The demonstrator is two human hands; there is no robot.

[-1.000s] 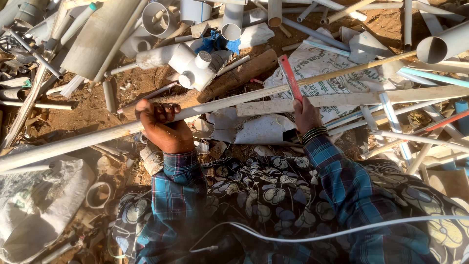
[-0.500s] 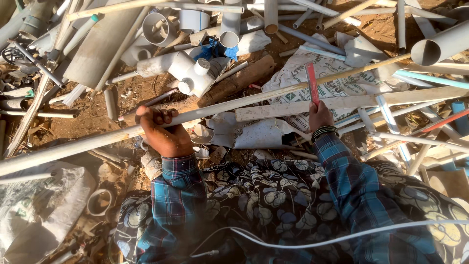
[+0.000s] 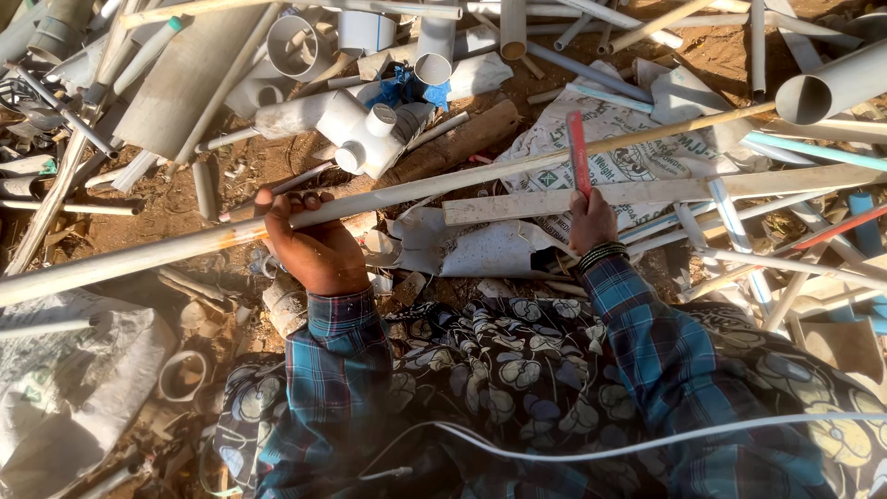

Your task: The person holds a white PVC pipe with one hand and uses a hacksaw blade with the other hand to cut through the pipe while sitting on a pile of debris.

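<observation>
Pile: grey and white pipe offcuts (image 3: 185, 83) fill far ground, loosely heaped.
Pipe: long pale pipe (image 3: 443, 189) spans left to right, propped across scrap, apparently steadied for work.
Sack: white woven sack (image 3: 637, 139), far right, lies flat under pipe; green square mark, dark print.
Fitting: white tee fitting (image 3: 365, 139), far centre.
Left hand (image 3: 314, 245): fingers curled over pipe, clamping it.
Right hand (image 3: 591, 222): fingers closed around red blade (image 3: 578, 152), held upright beside pipe.
</observation>
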